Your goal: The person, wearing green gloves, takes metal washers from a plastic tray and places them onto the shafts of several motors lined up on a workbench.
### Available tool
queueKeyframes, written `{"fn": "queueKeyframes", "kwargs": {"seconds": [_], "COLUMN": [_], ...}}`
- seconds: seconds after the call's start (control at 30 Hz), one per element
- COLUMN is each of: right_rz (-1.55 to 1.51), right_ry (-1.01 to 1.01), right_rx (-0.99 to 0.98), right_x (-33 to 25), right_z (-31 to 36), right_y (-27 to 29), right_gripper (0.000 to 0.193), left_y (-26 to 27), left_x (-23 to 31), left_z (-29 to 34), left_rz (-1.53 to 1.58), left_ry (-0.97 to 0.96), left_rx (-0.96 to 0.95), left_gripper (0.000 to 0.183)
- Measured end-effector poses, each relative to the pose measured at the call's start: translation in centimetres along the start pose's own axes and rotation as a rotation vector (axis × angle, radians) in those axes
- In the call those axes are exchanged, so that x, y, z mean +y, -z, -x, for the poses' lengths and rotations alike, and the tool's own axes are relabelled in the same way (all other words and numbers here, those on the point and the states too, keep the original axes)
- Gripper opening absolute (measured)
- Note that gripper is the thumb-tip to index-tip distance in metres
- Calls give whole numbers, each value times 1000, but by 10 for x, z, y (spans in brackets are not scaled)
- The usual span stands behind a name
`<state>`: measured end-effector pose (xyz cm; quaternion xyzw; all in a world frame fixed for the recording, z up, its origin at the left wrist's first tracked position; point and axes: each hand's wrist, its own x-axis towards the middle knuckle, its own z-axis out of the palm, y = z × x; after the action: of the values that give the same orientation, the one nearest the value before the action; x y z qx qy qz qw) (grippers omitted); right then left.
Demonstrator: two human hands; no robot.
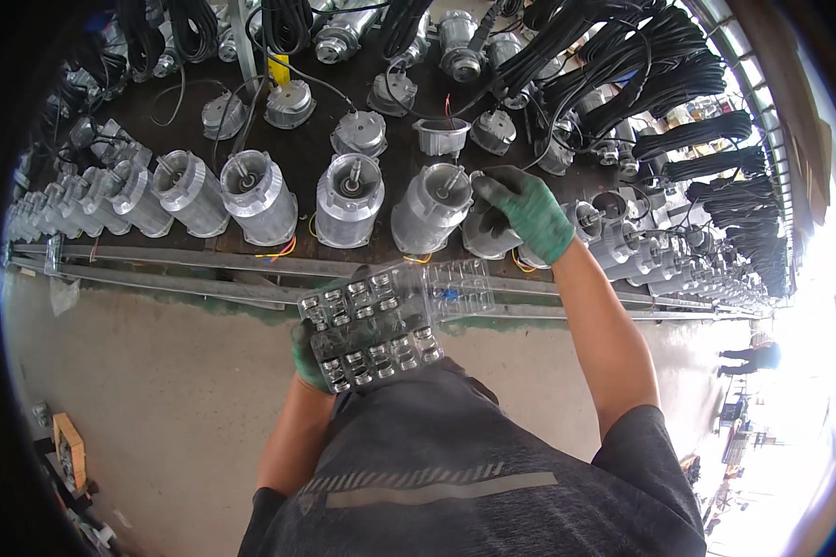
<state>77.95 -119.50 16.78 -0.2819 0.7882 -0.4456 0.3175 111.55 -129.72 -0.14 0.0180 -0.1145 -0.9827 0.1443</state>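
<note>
My left hand (pixel 308 356), in a green glove, grips the left edge of a clear plastic tray (pixel 376 320) in front of my body. Small shiny metal cylinders (pixel 379 355) sit in rows in its pockets. The tray's clear lid (pixel 462 289) is folded out to the right and bears a small blue spot. My gloved right hand (pixel 534 215) is over the bench with its fingers closed above a motor housing (pixel 489 232), which it partly covers. What those fingers hold, if anything, is too small to make out. Just left stands another open motor housing (pixel 431 209) with its shaft showing.
A long row of upright motor housings (pixel 350 200) lines the bench's front edge. Behind them lie end caps (pixel 359 133) with cables and, farther back, bundles of black cable (pixel 622 74). Metal rails (pixel 186 278) run along the bench front. A wooden box (pixel 69 452) stands at the lower left.
</note>
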Motion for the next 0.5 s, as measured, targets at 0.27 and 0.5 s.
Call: {"fn": "queueKeyframes", "kwargs": {"seconds": [0.27,0.5], "right_rz": [-87,89], "right_ry": [-214,-237], "right_rx": [-141,-133], "right_x": [16,16], "right_z": [-51,-65], "right_y": [-2,-2], "right_gripper": [42,35], "left_y": [-21,-20], "left_x": [9,14], "left_z": [-5,-12], "left_rz": [-17,0], "left_ry": [-29,38], "left_rx": [12,57], "left_gripper": [113,112]}}
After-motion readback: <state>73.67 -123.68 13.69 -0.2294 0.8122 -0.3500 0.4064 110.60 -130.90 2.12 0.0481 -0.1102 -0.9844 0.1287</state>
